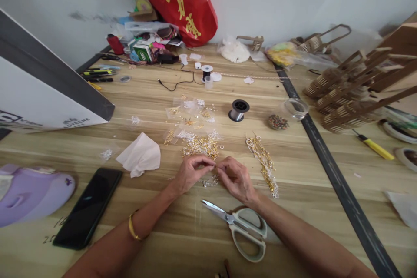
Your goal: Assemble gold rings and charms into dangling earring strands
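Observation:
My left hand point(190, 173) and my right hand point(236, 178) meet over the wooden table point(293, 169), fingertips pinched together on a tiny jewelry piece too small to make out. A small silvery chain heap point(210, 181) lies just under them. A pile of gold clasps and rings point(200, 147) sits right behind my hands. A row of gold-and-silver chain pieces point(264, 164) runs down to the right of my right hand. Open scissors point(239, 225) with pale handles lie in front, between my forearms.
A crumpled tissue point(140, 155), a black phone point(88, 206) and a purple case point(31, 193) lie at left. Thread spool point(238, 110), bead dish point(278, 122) and clear jar point(296, 107) sit further back. Wooden baskets point(348, 91) crowd the right; clutter and a red bag point(180, 2) line the wall.

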Tool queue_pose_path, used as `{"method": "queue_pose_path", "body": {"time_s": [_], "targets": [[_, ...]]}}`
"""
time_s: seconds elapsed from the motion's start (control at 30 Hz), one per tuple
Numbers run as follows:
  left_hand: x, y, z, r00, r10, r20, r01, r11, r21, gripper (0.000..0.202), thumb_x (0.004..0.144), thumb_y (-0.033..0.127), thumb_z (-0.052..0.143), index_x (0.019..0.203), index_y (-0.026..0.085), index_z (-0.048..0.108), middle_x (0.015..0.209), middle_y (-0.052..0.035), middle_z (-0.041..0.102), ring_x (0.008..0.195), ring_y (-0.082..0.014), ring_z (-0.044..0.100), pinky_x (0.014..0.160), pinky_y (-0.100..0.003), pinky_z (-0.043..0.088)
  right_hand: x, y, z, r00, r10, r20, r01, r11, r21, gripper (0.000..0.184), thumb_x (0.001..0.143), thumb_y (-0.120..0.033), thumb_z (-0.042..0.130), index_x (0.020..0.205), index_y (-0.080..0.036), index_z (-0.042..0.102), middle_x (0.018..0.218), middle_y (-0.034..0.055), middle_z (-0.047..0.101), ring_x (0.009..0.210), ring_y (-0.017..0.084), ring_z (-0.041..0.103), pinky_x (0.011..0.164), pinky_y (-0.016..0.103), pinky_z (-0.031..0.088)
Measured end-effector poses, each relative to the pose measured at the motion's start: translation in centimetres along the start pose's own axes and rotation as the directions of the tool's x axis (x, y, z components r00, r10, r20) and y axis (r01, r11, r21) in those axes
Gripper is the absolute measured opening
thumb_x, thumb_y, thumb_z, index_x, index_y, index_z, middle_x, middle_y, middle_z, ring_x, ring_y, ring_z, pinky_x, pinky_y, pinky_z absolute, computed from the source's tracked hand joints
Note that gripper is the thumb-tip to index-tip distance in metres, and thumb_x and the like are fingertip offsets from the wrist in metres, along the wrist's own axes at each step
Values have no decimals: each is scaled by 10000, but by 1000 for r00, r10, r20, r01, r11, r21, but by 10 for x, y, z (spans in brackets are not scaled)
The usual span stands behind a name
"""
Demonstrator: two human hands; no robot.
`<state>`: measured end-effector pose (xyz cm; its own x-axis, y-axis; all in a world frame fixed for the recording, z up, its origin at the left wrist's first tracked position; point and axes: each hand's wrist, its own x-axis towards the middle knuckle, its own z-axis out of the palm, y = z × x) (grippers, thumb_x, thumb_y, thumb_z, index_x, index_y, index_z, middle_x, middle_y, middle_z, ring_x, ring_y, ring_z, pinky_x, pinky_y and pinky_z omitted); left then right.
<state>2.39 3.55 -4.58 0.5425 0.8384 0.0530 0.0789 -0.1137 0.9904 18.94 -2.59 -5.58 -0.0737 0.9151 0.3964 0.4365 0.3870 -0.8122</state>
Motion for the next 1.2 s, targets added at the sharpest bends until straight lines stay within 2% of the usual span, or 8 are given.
{"method": "queue_pose_path", "body": {"time_s": [0.53, 0.83, 1.2], "targets": [[-1, -2, 0, 1000, 15, 18, -15, 1000, -18, 112, 726, 227, 662, 775, 134, 699, 782, -67, 683, 762, -160, 616, 721, -262, 483, 0, 1, 1, 1000, 2, -3, -2, 1000, -1, 53, 854, -207, 518, 824, -195, 561, 717, 25, 563, 641, 145, 551, 582, 262, 458], [-1, 1, 1, 995, -93, -26, 92, 994, -53, 118, 675, 194, 702, 765, 119, 684, 755, -58, 688, 722, -150, 625, 704, -254, 498, 1, 2, 1, 1000, 5, 12, -5, 1000, 28, 54, 851, -184, 530, 829, -195, 578, 736, 28, 580, 659, 146, 559, 587, 266, 458], [0, 0, -2, 997, -71, -14, 70, 995, -66, 81, 682, 196, 703, 706, 120, 685, 699, -49, 673, 680, -143, 601, 663, -241, 467, -1, 3, 2, 1000, 23, 6, -24, 999, 30, 58, 846, -193, 548, 891, -187, 584, 766, 30, 596, 672, 138, 562, 606, 258, 463]]}}
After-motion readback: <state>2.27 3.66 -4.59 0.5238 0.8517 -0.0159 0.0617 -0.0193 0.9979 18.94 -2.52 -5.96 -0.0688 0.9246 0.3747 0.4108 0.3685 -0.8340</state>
